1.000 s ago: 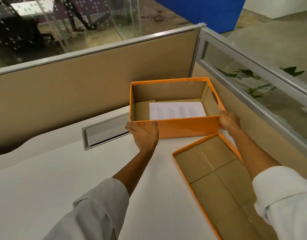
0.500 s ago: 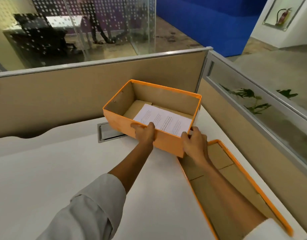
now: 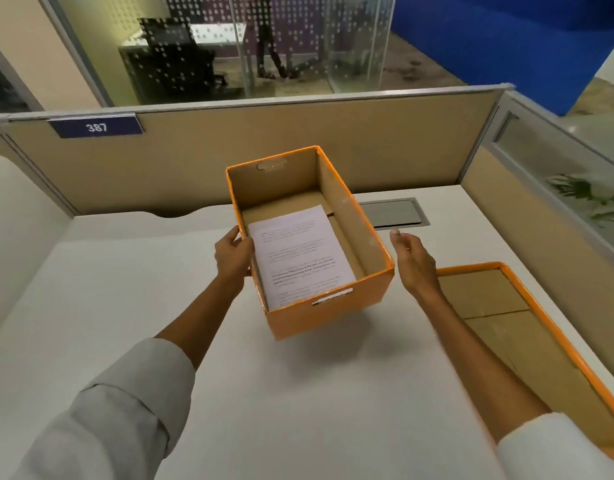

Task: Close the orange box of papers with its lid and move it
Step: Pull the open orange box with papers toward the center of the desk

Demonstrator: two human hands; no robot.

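The orange box (image 3: 328,315) stands open on the white desk, its short end with a handle slot facing me. A stack of printed papers (image 3: 298,254) lies inside on the left. My left hand (image 3: 233,255) grips the box's left wall, thumb over the rim. My right hand (image 3: 412,262) hovers just right of the box, fingers apart, touching nothing. The orange lid (image 3: 537,327) lies upside down on the desk to the right, brown inside showing, partly hidden by my right forearm.
Beige cubicle partitions (image 3: 367,143) close the desk at the back and right. A metal cable flap (image 3: 393,213) sits flush in the desk behind the box. A sign reading 387 (image 3: 97,127) hangs on the back partition. White desk surface (image 3: 316,403) spreads toward me.
The box has been turned and pulled toward me to the desk's middle, short end now facing me. My right hand has let go and moved off to its right side.
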